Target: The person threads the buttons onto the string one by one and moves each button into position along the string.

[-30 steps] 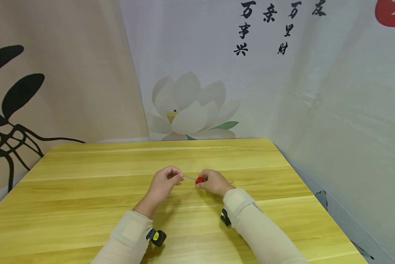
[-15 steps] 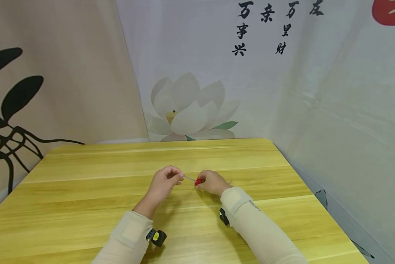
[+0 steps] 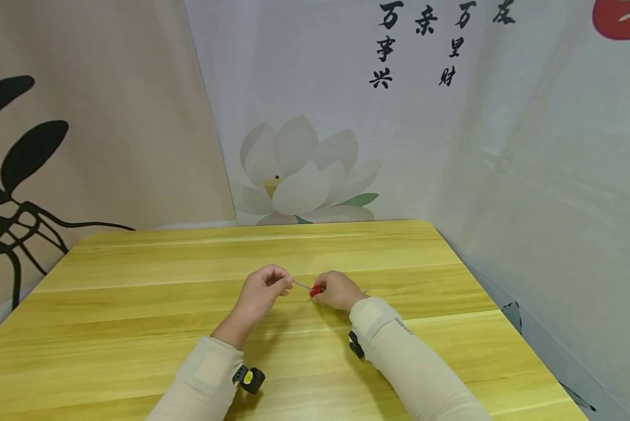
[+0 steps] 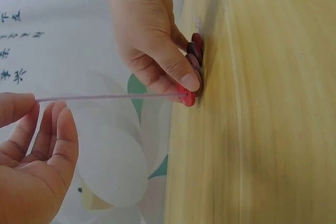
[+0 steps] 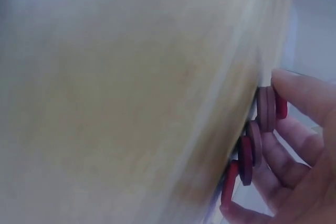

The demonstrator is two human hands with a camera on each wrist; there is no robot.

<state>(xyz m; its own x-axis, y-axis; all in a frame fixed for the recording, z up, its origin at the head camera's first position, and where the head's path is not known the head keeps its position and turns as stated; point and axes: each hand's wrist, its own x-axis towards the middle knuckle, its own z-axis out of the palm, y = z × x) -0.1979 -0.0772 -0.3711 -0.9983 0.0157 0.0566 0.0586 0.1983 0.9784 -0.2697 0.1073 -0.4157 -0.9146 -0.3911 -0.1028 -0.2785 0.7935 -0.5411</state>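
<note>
Between thumb and fingertip, my left hand [image 3: 261, 291] pinches a thin pale purple string [image 4: 105, 97]. It runs taut to a red button [image 4: 187, 97] and passes into it. My right hand [image 3: 340, 290] holds this button at the front of a row of several round buttons. Behind the front one, in the right wrist view, come mauve buttons [image 5: 266, 109], a dark red button [image 5: 245, 160] and another red button [image 5: 229, 183] at the far end. The row lies along the inside of the right fingers, close over the table. The string's other end [image 3: 366, 290] shows past the right hand.
Both hands are over the middle of a wooden table [image 3: 136, 327]. Behind it hangs a pale cloth backdrop [image 3: 425, 146] with a printed lotus and black characters. Each sleeved wrist carries a small black camera [image 3: 253, 380].
My right hand, with the buttons, has shifted very slightly left toward the left hand. My left hand stays in place, still pinching the string.
</note>
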